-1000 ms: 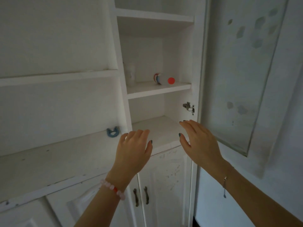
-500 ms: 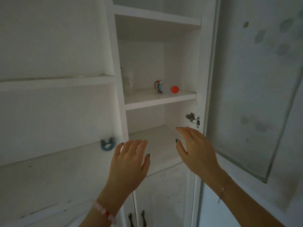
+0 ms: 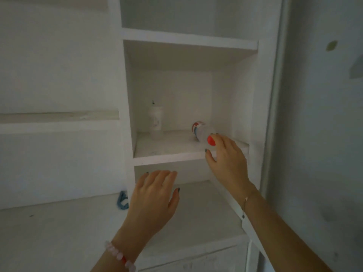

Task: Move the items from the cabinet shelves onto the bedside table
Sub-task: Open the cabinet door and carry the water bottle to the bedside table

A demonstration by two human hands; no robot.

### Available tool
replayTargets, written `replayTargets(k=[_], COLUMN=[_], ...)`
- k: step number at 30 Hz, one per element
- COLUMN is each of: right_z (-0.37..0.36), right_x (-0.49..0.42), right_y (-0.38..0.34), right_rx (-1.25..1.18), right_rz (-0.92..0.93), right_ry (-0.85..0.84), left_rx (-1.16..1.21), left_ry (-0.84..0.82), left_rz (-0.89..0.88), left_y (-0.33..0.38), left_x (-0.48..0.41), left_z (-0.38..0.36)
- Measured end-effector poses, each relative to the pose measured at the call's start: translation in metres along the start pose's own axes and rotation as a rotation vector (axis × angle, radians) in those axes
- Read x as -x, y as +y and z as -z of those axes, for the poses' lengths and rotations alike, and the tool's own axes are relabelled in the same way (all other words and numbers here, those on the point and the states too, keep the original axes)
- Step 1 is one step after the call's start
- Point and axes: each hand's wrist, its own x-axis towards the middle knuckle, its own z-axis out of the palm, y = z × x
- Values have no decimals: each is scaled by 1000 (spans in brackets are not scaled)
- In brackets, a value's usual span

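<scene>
Red-capped bottle (image 3: 201, 132) on its side, cap frontward; right hand (image 3: 227, 160) at cap, left hand (image 3: 155, 199) below, both uncurled.

Found a cup (image 3: 156, 122) upright on the shelf (image 3: 169, 154), back left. Found a bottle (image 3: 201, 131) lying well to its right, cap (image 3: 211, 140) toward the front. Saw the right hand (image 3: 227, 158) at that cap, the left hand (image 3: 155, 197) lower, before the compartment beneath. Spotted a clip (image 3: 122, 201) just left of it.

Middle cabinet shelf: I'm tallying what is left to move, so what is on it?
A clear plastic bottle with a red cap lies on its side at the right; a white upright container stands at the left. The right hand covers the shelf's front right corner.
</scene>
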Motion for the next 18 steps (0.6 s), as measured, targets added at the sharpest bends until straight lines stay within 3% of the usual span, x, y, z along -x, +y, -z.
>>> replayTargets(k=[10, 18], right_z=[-38, -39], right_x=[-48, -42], right_y=[20, 18], right_rx=[-180, -168], right_rz=[-232, -264], right_ry=[-170, -44], left_rx=[-68, -51], left_ry=[-44, -45], left_rz=[32, 19], left_y=[-7, -14], left_x=[-3, -1], left_z=[-8, -14])
